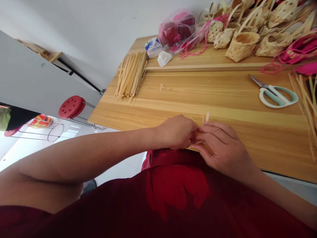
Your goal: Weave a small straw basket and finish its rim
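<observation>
Close to the table's near edge, my left hand [177, 131] and my right hand [224, 145] meet with their fingertips together. Between them is a small piece made of pale bamboo strips [207, 116]; a few strip ends poke up past my right fingers. Most of that piece is hidden by my fingers, so its shape does not show. My left hand is closed with curled fingers. My right hand is closed too, its fingers and thumb pinching the piece from the other side.
A bundle of flat bamboo strips [132, 74] lies at the far left. Scissors [277, 96] rest at the right, beside loose strips [305, 109]. Several small woven baskets [242, 44], a plastic bag [177, 31] and crumpled tissue [164, 58] line the back. A red stool [71, 106] stands beyond the table.
</observation>
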The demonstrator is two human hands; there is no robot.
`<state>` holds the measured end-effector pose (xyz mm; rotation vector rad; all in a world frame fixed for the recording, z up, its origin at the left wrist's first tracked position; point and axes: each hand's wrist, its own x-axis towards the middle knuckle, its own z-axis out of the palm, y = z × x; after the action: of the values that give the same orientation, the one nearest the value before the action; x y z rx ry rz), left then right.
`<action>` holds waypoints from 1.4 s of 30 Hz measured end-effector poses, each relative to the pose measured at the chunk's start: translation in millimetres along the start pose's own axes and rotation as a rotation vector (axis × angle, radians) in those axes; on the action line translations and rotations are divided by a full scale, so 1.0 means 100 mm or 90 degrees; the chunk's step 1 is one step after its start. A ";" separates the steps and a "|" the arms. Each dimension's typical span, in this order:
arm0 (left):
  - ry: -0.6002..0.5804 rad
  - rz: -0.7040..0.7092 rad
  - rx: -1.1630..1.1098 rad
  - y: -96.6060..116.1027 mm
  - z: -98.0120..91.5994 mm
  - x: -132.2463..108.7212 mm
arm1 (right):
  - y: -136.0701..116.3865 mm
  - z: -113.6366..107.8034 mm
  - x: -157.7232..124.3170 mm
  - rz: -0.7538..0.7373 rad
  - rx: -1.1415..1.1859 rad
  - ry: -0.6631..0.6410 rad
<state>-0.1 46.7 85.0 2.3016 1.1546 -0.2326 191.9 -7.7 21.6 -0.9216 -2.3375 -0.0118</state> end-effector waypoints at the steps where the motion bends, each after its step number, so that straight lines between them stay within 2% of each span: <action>1: 0.005 0.001 0.013 0.01 0.00 -0.02 | 0.00 0.00 -0.01 0.008 0.002 -0.002; 5: 0.014 0.017 0.040 0.03 0.01 -0.08 | 0.00 0.01 -0.04 0.007 -0.008 0.003; 13: 0.018 0.053 -0.021 -0.02 0.00 -0.14 | 0.00 -0.02 0.00 0.000 -0.007 -0.001; 25: 0.028 0.051 -0.074 -0.15 0.01 -0.08 | 0.01 -0.01 0.05 0.004 0.033 -0.009; 32: 0.045 0.048 -0.056 -0.11 0.03 -0.07 | 0.03 0.02 0.03 0.000 0.029 0.020; 36: 0.082 0.058 -0.006 -0.06 0.07 -0.18 | 0.03 0.03 0.01 0.014 0.028 0.017; 42: 0.199 0.088 0.052 0.01 0.26 -0.37 | 0.03 0.03 0.00 0.009 0.036 0.001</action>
<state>-19.5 6.2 78.0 2.5426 1.1419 0.1400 192.0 -4.7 18.8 -0.9101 -2.3176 0.0584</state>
